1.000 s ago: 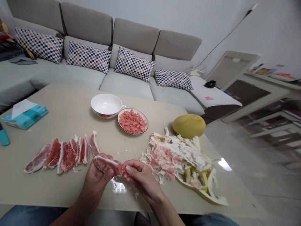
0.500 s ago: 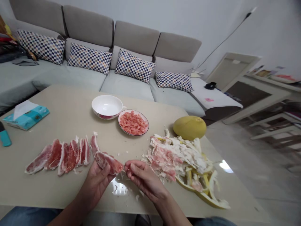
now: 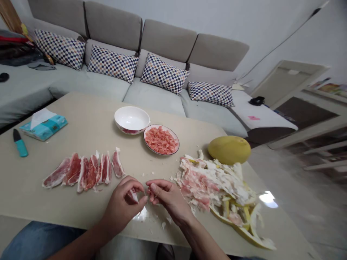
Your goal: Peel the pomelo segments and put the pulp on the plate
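Note:
My left hand (image 3: 121,207) is curled around a pomelo segment (image 3: 132,195), whose pale edge shows between thumb and fingers; the rest is hidden. Close beside it, my right hand (image 3: 173,202) is closed with thumb against fingertips, and small pink bits of pomelo flesh (image 3: 152,196) show at them. Several unpeeled pomelo segments (image 3: 88,173) lie in a row to the left, with one more segment (image 3: 117,164) just beyond my left hand. Ahead is a dark-rimmed plate (image 3: 177,144) heaped with pink flesh pieces (image 3: 161,140).
A white bowl (image 3: 132,117) touches or nearly touches the plate. On the right sit a whole pomelo (image 3: 230,150) and a pile of membranes (image 3: 200,184) and rind (image 3: 244,231). A teal-handled knife (image 3: 21,146) and tissue pack (image 3: 47,126) lie at left. Crumbs dot the table (image 3: 89,133).
My left hand has turned over, its back now towards me, covering most of the segment. My right hand remains close by with its fingertips together. The view has shifted slightly left.

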The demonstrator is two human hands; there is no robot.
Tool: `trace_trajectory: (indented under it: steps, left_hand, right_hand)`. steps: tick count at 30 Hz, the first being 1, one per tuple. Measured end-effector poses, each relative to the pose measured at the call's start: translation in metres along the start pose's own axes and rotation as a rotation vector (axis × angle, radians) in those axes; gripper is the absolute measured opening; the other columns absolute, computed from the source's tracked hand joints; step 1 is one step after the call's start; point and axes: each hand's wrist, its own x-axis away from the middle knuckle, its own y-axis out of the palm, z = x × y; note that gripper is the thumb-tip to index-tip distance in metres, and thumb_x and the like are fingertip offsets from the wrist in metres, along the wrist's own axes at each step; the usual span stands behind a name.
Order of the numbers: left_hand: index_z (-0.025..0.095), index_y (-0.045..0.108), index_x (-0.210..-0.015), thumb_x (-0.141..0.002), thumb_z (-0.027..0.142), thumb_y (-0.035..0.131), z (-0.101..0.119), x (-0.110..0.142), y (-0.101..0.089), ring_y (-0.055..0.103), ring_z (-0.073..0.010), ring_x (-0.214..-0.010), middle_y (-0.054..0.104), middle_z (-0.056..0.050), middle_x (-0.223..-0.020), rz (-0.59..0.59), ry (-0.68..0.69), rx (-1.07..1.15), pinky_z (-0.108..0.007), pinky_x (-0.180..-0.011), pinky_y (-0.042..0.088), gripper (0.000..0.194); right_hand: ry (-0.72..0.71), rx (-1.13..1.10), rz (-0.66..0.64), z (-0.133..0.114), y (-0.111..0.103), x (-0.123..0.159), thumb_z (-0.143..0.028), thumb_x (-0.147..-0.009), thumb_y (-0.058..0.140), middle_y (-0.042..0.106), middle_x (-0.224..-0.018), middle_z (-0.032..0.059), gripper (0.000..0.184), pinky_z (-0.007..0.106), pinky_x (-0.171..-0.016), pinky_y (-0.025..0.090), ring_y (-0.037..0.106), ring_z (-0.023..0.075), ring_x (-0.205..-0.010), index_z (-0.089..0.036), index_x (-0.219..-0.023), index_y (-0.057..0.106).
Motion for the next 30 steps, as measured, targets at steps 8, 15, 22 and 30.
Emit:
trace_trajectory:
  steps: [8, 15, 22, 30]
  left_hand:
    - [0.02, 0.068, -0.078, -0.074, 0.011, 0.064, 0.002, 0.0, -0.008, 0.061, -0.0175, -0.071, 0.062, -0.005, -0.081, 0.012, 0.167, -0.184, -0.025, -0.062, 0.046, 0.01]
    - [0.019, 0.066, -0.07, -0.073, 0.008, 0.063, 0.005, 0.001, -0.011, 0.06, -0.0161, -0.067, 0.061, -0.004, -0.074, 0.022, 0.229, -0.202, -0.023, -0.06, 0.046, 0.012]
    - [0.019, 0.064, -0.069, -0.071, 0.006, 0.061, 0.005, 0.0, -0.011, 0.057, -0.015, -0.064, 0.06, -0.002, -0.071, -0.019, 0.179, -0.139, -0.023, -0.059, 0.045, 0.013]
    - [0.018, 0.064, -0.063, -0.072, 0.015, 0.064, 0.009, -0.005, -0.016, 0.055, -0.0134, -0.059, 0.057, -0.002, -0.073, -0.005, -0.066, 0.121, -0.02, -0.044, 0.044, 0.009]
  right_hand:
    - [0.001, 0.085, -0.047, 0.003, 0.012, -0.001, -0.045, -0.067, 0.081, 0.068, -0.059, 0.0011, 0.036, 0.022, -0.055, 0.049, 0.06, 0.0099, -0.053, -0.014, -0.085, 0.076]
    - [0.028, 0.083, -0.062, 0.001, 0.015, 0.0, -0.044, -0.064, 0.083, 0.07, -0.062, 0.002, 0.036, 0.022, -0.055, 0.049, 0.061, 0.0094, -0.053, -0.013, -0.081, 0.075]
    - [0.048, 0.067, -0.105, -0.001, 0.013, 0.002, -0.042, -0.064, 0.084, 0.069, -0.06, 0.0016, 0.034, 0.02, -0.052, 0.046, 0.058, 0.0083, -0.05, -0.013, -0.08, 0.076]
    - [0.086, 0.016, -0.109, -0.001, 0.002, 0.004, -0.04, -0.064, 0.084, 0.067, -0.059, 0.0005, 0.03, 0.019, -0.051, 0.044, 0.057, 0.0076, -0.05, -0.013, -0.074, 0.074]
